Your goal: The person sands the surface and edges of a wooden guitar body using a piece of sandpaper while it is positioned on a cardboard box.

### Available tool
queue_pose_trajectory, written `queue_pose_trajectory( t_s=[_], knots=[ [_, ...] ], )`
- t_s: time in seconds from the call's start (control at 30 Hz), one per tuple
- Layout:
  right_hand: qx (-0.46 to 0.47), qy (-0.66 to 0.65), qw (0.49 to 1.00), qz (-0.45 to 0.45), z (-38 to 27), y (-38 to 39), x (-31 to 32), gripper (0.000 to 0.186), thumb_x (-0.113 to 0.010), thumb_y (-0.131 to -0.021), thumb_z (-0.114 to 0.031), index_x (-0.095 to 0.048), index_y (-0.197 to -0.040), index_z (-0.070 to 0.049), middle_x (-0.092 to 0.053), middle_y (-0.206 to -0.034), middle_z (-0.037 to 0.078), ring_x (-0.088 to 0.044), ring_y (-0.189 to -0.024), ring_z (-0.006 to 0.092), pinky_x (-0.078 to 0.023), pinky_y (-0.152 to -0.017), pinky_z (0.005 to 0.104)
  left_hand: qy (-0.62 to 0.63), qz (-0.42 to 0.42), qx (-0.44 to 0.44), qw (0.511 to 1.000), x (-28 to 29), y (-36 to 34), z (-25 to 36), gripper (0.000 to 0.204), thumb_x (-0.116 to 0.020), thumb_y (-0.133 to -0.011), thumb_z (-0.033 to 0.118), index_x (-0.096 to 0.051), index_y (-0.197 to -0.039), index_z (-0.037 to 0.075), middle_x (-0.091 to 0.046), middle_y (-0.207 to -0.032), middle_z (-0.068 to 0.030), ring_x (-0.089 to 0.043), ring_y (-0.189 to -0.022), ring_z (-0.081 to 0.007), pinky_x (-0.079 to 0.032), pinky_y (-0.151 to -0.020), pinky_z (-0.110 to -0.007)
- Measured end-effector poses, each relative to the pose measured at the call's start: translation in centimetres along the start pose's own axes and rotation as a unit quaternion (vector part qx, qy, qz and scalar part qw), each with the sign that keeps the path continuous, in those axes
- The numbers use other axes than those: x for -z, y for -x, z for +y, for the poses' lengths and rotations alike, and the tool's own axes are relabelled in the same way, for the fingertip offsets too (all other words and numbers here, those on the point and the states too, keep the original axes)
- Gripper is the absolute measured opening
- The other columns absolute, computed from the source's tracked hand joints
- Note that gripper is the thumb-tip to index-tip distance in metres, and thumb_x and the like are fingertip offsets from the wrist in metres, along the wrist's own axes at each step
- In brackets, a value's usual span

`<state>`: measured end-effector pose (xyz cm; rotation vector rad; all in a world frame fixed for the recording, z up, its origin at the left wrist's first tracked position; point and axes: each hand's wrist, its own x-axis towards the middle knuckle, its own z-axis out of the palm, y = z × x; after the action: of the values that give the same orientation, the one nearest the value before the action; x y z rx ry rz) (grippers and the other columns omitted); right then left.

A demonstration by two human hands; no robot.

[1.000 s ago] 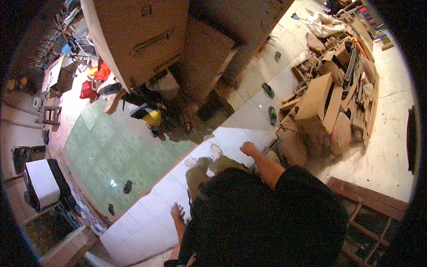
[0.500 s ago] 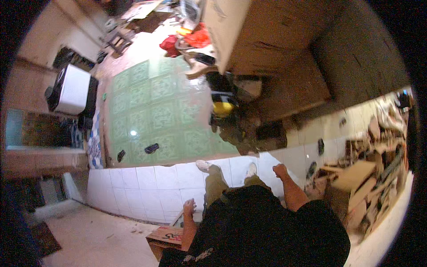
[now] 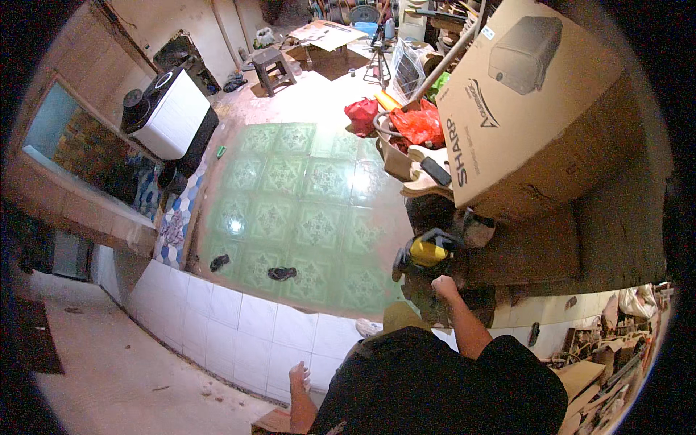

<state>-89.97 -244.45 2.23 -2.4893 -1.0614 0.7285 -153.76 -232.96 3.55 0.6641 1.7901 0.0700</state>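
Observation:
My left hand (image 3: pixel 299 375) hangs low over the white tiled strip (image 3: pixel 254 333), its fingers loosely bent and apart, holding nothing that I can see. My right hand (image 3: pixel 445 288) is drawn into a loose fist in front of me, with nothing visible in it. It is nearest to a black and yellow object (image 3: pixel 429 251), perhaps a machine or tool, standing beside the large cardboard carton (image 3: pixel 536 109). No contact between them can be made out. One of my light shoes (image 3: pixel 368 328) rests on the white tiles.
Green patterned tiles (image 3: pixel 297 210) cover the floor ahead, with two dark sandals (image 3: pixel 281 273) (image 3: pixel 220 262) on them. A white washing machine (image 3: pixel 174 116) stands at left, a stool (image 3: pixel 273 71) beyond. Red plastic bags (image 3: pixel 419 123) lie by the carton. Scrap cardboard (image 3: pixel 580 384) is heaped at right.
My view has swung toward the right and up, so the carton and far work area show more fully. My right hand has come forward, nearer the black and yellow object.

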Motion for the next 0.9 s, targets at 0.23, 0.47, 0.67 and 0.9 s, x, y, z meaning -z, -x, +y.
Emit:
queue_pose_trajectory(
  t_s=[0.23,0.47,0.67,0.9],
  knots=[
    [0.124,0.276,0.932,-0.2,2.5,-5.5,-4.1,0.018,-0.061,-0.091,-0.016,-0.07,-0.079,-0.007,-0.068,-0.074,0.015,-0.07,-0.074,0.0343,-0.056,-0.064,0.0509,0.056,0.049,0.014,0.997,2.0,-8.9,17.6,0.043,-0.064,-0.102,0.043,-0.062,-0.123,0.006,-0.069,-0.115,-0.0127,-0.07,-0.096,-0.0287,-0.057,-0.067,-0.045],
    [-0.164,0.138,0.941,-0.261,-0.8,-22.1,-10.9,0.027,-0.055,-0.095,-0.023,-0.071,-0.096,-0.002,-0.069,-0.095,0.024,-0.068,-0.089,0.0388,-0.054,-0.078,0.0503,-0.037,0.043,0.021,0.998,1.8,-15.9,28.0,0.039,-0.067,-0.099,0.044,-0.068,-0.097,0.006,-0.067,-0.08,-0.0104,-0.064,-0.063,-0.0257,-0.05,-0.051,-0.043],
    [-0.064,-0.051,0.995,-0.053,-13.2,-54.4,-11.0,0.041,-0.056,-0.092,-0.033,-0.073,-0.11,-0.001,-0.066,-0.122,0.031,-0.064,-0.112,0.0449,-0.049,-0.097,0.0526,-0.054,-0.02,0.003,0.998,-5.8,-24.1,45.9,0.044,-0.063,-0.099,0.047,-0.067,-0.104,0.004,-0.068,-0.091,-0.0135,-0.064,-0.076,-0.0296,-0.05,-0.064,-0.045],
    [0.088,-0.271,0.958,0.002,-49.8,-77.3,-1.3,0.038,-0.066,-0.093,-0.037,-0.067,-0.097,0.0,-0.07,-0.088,0.019,-0.065,-0.078,0.0265,-0.052,-0.074,0.0431,-0.111,0.011,0.002,0.994,-4.0,-36.3,64.0,0.051,-0.059,-0.099,0.051,-0.065,-0.113,0.002,-0.069,-0.103,-0.017,-0.064,-0.092,-0.0341,-0.05,-0.078,-0.048]
  ],
)
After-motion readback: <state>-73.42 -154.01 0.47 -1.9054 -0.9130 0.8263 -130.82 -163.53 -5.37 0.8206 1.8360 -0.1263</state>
